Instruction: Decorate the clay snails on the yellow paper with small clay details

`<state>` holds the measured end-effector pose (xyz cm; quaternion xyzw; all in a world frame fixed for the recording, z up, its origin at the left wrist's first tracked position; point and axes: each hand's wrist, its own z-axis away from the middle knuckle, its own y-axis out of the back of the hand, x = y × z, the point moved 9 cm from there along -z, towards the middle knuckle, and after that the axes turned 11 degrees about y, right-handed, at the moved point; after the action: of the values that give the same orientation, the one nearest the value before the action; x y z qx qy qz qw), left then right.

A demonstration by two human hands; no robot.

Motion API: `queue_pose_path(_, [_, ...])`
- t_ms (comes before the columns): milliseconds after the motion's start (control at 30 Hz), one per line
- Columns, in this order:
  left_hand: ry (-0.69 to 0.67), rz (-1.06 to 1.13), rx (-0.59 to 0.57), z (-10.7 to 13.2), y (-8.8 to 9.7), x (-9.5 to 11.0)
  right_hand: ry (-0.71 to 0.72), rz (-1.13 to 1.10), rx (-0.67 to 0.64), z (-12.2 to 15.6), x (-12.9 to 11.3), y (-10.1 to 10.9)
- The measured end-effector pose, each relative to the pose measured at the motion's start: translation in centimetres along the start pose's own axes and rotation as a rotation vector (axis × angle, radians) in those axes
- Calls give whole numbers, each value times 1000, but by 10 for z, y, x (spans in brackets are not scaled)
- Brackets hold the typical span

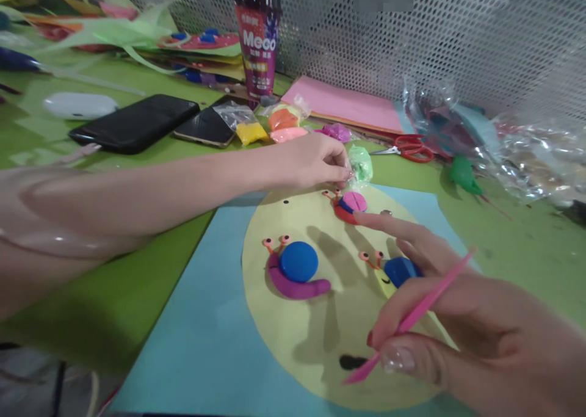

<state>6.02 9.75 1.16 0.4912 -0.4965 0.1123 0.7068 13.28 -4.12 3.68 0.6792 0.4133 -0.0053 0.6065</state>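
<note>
My left hand (314, 157) reaches across the top of the sheet, its thumb and fingers pinched at the edge of a small clear bag of light green clay (361, 164). My right hand (485, 319) grips a pink modelling tool (425, 304) between thumb and fingers, its tip pointing down-left. One outstretched finger of that hand reaches the red clay snail (345, 211) with a pink-topped shell. A purple snail (297, 289) with a blue disc shell lies at the left. A yellow snail (383, 281) with a blue shell is partly hidden behind my right hand.
The snails lie on a pale yellow circle (293, 337) on blue paper (196, 319). Behind are red scissors (414, 148), clay bags (284, 121), pink paper (343, 102), a Meco cup (259, 44) and a black phone (137, 121). Crumpled plastic (535, 148) sits at the right.
</note>
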Motion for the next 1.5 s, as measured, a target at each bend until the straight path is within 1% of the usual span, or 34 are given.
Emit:
queue_pose_path(167, [9,5,19,0,1,-1,6,69,-16,1,7,4])
queue_pose_path(333, [25,7,14,1,1,-1,-60,-4,-94,7,15,-4])
queue_pose_path(500, [15,-9,3,3,0,2,-107,-20,-101,7,15,-10])
queue_pose_path(700, [-25,-15,-17,1,-1,2,-240,-93,-93,10,21,-10])
queue_pose_path(833, [-31,-51,-5,0,0,2,-310,-128,-129,15,24,-15])
queue_pose_path(933, [-47,-61,-11,1,0,3,-282,-115,-129,14,21,-16])
queue_pose_path(1100, [-60,-48,-13,3,1,4,-110,-20,-61,7,11,-6])
queue_pose_path(1233, [-33,-61,-5,4,1,3,-117,-54,-84,5,16,-2])
queue_pose_path(1333, [-14,-62,10,3,1,1,-138,-91,-64,1,19,2])
queue_pose_path(1400, [-15,-51,18,2,2,1,-134,-92,-95,0,18,-1])
queue_pose_path(1500, [-60,-35,-6,2,0,3,-132,-106,-202,3,19,-12])
